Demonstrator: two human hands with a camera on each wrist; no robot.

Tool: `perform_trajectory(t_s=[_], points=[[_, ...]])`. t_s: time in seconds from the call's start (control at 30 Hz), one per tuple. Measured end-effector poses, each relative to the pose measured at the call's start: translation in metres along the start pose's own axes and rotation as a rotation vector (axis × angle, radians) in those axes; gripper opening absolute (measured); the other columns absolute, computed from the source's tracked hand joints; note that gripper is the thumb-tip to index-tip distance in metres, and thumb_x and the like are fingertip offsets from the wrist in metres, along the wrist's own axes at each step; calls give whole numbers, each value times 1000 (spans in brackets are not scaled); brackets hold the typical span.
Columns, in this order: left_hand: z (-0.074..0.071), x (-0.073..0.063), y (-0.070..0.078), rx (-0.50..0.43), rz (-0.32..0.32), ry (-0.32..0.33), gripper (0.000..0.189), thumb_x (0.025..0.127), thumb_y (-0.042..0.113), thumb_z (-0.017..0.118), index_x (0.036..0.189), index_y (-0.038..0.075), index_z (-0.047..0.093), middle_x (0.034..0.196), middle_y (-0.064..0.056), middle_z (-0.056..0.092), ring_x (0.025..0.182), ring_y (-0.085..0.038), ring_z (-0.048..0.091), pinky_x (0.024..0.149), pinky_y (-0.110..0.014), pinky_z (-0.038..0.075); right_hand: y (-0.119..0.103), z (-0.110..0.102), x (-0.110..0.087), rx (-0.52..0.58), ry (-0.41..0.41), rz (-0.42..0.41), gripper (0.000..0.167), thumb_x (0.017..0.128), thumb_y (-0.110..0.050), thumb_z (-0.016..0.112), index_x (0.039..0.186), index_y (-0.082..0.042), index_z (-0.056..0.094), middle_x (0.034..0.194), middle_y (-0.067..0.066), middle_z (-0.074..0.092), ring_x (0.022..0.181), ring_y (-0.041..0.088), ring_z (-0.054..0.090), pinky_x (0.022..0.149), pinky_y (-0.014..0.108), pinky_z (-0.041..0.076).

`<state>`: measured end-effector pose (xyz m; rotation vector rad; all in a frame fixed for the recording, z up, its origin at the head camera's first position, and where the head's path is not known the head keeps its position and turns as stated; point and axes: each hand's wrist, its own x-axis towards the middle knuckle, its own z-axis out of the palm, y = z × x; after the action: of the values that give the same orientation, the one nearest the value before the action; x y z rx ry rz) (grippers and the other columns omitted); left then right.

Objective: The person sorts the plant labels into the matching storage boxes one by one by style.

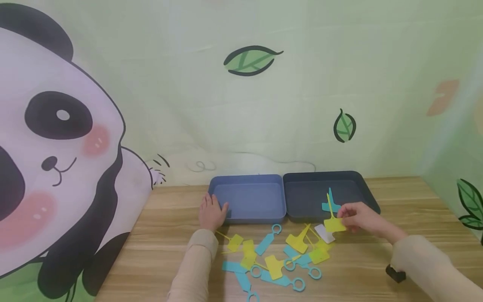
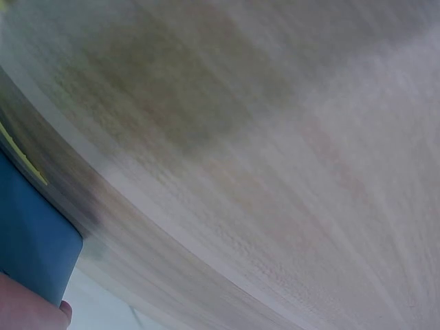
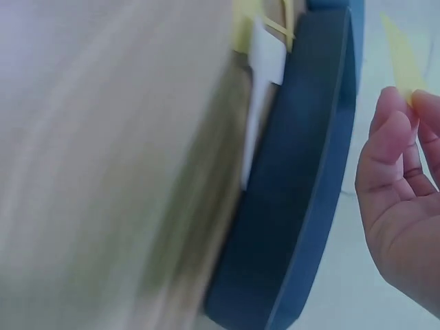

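My right hand (image 1: 360,218) pinches a yellow T-shaped plant label (image 1: 333,225) by its wide end, over the front edge of the dark tray (image 1: 302,198). The label's thin spike points up. In the right wrist view, thumb and fingertips meet on the yellow label (image 3: 402,58). Inside the dark tray lies a blue T-shaped label (image 1: 330,205), partly overlapped by the yellow one. My left hand (image 1: 212,212) rests, fingers extended, on the left front corner of the blue tray (image 1: 249,196). The left wrist view catches a bit of that tray (image 2: 34,234) and a fingertip.
Several yellow labels (image 1: 273,266) and blue ring-ended tags (image 1: 266,244) lie scattered on the wooden table (image 1: 158,251) before the trays. A white label (image 1: 325,234) sits near the dark tray's front. Behind the trays hangs a printed cloth (image 1: 181,105).
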<state>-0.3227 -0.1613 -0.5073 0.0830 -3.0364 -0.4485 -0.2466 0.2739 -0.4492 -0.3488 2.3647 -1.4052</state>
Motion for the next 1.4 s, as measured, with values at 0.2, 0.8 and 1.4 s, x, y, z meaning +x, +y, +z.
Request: perform_trajectory(t_s=[0.2,0.8,1.4], points=[[1,1,0,16,6,1,70,90,46,34,136,-6,25,144,-25,16,134,-36,14,109,-44,15,-12,-13,17,26,123,66,21,82,-8,57,97,5,52,73,2,53,64,14,54,53,26,48],[2,3,1,39,-9,-8,71,90,48,32,136,-6,24,145,-24,16,135,-35,14,110,-43,15,-5,-9,63,38,233,133,27,84,-6,50,107,9,51,78,3,57,67,11,53,59,28,50],[8,5,-2,40,-8,11,74,90,49,31,136,-8,22,144,-25,15,134,-35,15,109,-44,15,12,19,90,11,305,168,23,79,2,49,98,12,57,71,5,57,59,11,52,52,25,43]])
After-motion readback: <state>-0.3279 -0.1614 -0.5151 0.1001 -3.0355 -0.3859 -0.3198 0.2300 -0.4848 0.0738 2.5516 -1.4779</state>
